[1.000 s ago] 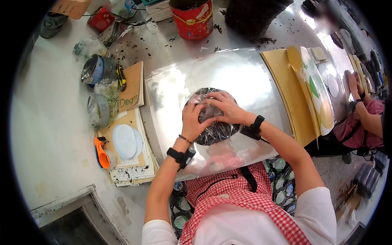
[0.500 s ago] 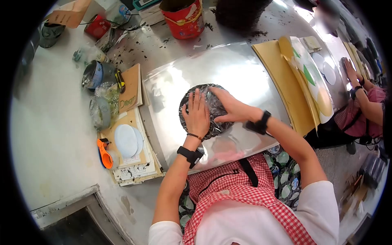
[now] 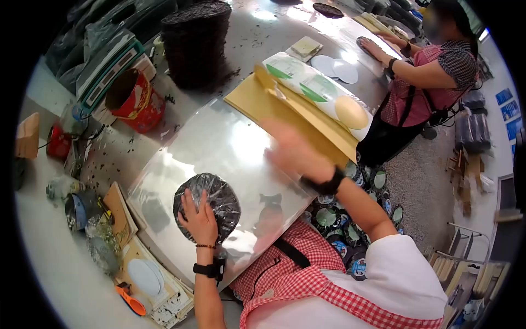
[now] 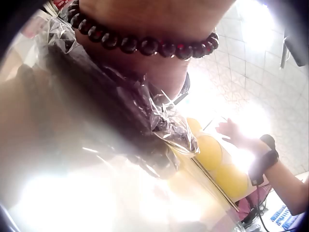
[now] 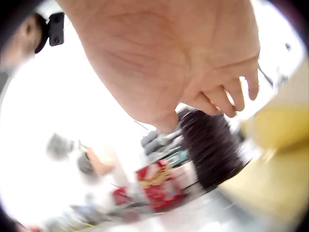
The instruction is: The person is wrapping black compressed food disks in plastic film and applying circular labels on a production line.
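A dark round disc in crinkled clear plastic (image 3: 226,211) lies on a shiny sheet (image 3: 175,151) in front of me. My left hand (image 3: 200,223) rests on its left part, fingers spread flat. In the left wrist view, loose plastic wrap (image 4: 176,130) shows below the beaded bracelet. My right hand (image 3: 293,151) is lifted away to the right, blurred, close to the yellow paper bags (image 3: 298,120). The right wrist view shows its bare palm (image 5: 159,58), fingers extended and holding nothing.
A printed white sleeve (image 3: 323,90) lies on the yellow bags. Farther back are a red bucket (image 3: 148,109) and a tall stack of dark discs (image 3: 194,49). White round cards (image 3: 145,276) and orange scissors (image 3: 130,300) lie left. Another person (image 3: 430,66) works at the right.
Both hands were on the wrapped disc. The right hand has left it and moved right toward the yellow bags; the left hand stays on it. The head view has turned right.
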Motion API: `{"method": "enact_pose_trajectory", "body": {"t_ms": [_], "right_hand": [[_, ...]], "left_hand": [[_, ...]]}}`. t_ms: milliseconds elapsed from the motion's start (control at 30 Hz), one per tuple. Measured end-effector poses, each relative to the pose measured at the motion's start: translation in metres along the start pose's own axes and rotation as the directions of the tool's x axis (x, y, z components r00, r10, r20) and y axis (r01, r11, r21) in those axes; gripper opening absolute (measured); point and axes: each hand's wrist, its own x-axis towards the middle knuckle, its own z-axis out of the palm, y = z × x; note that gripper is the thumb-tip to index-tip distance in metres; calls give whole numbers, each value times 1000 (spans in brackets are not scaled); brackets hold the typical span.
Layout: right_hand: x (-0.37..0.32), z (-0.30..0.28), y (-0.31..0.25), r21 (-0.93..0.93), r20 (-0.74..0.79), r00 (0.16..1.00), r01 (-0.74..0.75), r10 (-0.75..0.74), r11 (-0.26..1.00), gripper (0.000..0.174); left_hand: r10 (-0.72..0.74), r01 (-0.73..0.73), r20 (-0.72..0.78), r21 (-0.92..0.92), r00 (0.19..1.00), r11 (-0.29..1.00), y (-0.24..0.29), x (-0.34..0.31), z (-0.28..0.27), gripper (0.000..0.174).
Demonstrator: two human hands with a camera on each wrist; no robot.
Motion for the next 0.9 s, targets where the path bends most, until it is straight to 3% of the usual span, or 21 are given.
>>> {"method": "enact_pose_trajectory", "body": {"t_ms": [33, 67, 100, 133, 167, 200, 233, 267, 300, 333, 433, 567, 633, 700, 733, 767, 833, 900], "right_hand": [[0, -22, 27, -222, -157, 988, -29, -7, 975, 35], [-13, -28, 43, -301, -12, 982, -183, 188, 936, 31], [-25, -27, 61, -395, 114, 917, -310, 381, 865, 30], [-35, -21, 85, -393, 115, 915, -315, 386, 864, 30], [-39, -14, 113, -232, 452, 887, 13, 96, 973, 30], [-36, -16, 136, 35, 691, 684, 293, -235, 955, 32], [-18, -45, 135, 305, 618, 774, -78, -135, 949, 29], [-1, -65, 129, -183, 518, 791, -271, 327, 945, 26], [13, -66, 138, -324, 268, 861, -342, 432, 882, 27], [12, -56, 173, -558, -17, 994, -101, 110, 824, 30], [25, -45, 210, -628, 165, 950, -106, 265, 771, 28], [36, -57, 238, -562, 224, 937, -99, 267, 821, 26], [44, -79, 234, -340, 168, 932, -252, 322, 906, 25], [41, -73, 224, -322, 207, 896, -317, 393, 892, 27], [35, -59, 234, -368, 76, 974, -171, 212, 914, 29], [28, -48, 243, -431, -48, 999, -33, 13, 902, 32], [37, -47, 260, -401, -94, 995, -70, 34, 913, 29], [46, -55, 265, -47, 138, 920, -363, 366, 930, 25]], "left_hand": [[5, -5, 2, -7, 1000, 1000, 0, 0, -1, 40], [3, -3, -2, -7, 1000, 1000, 0, -1, -1, 41], [-1, 1, -7, -5, 1000, 1000, 0, -2, 0, 43], [-35, 33, -28, -73, 999, 997, -1, 0, 2, 45], [-32, 30, -27, -71, 999, 997, -3, 4, 3, 45], [-7, 5, -37, -44, 999, 999, -6, 5, 5, 48], [9, -10, -29, -14, 1000, 1000, -4, -1, 2, 52], [16, -16, -24, -5, 1000, 1000, -4, -2, 0, 50], [5, -5, -6, 3, 1000, 1000, -3, -1, -3, 50], [14, -14, 0, 7, 1000, 1000, -2, -2, -4, 48], [-1, 1, 4, -19, 1000, 1000, -4, -3, -5, 41], [7, -7, 6, -51, 1000, 999, -1, -2, -5, 37], [-1, 2, 17, -56, 1000, 998, -3, -1, -3, 37], [-9, 9, 20, -36, 1000, 999, -6, -2, 0, 38], [-9, 10, 24, -34, 1000, 999, -6, -3, 0, 38], [-7, 7, 13, -33, 1000, 999, -5, -3, 0, 37], [-9, 9, -5, -30, 1000, 999, -3, 0, 1, 36], [-19, 19, 0, -44, 1000, 999, -5, -2, 1, 36]]}}
